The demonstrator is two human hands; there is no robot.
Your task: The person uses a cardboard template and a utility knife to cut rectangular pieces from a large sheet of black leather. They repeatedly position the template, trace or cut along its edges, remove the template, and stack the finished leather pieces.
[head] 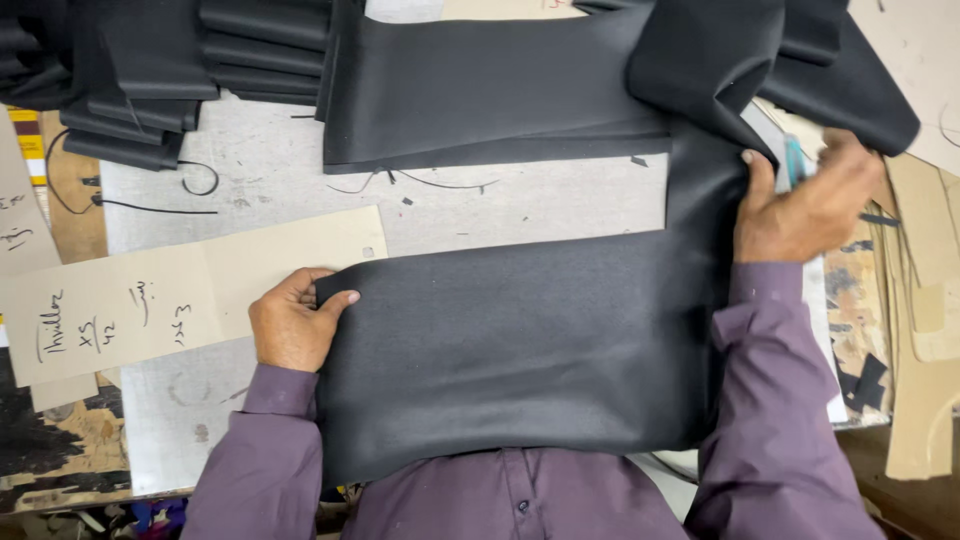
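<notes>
Nearest, the left hand (290,322) pinches the left edge of one folded black fabric panel (510,345), thumb on top, fingers curled beneath. The panel lies flat on the grey table (270,170) in front of the purple-shirted person. The right hand (808,200) clamps the panel's upper right corner while also holding a blue-handled tool (797,160), partly hidden. Beside the left hand lies one tan card pattern (150,300). Farther off, a second black piece (490,95) and a stack of black pieces (140,70)
</notes>
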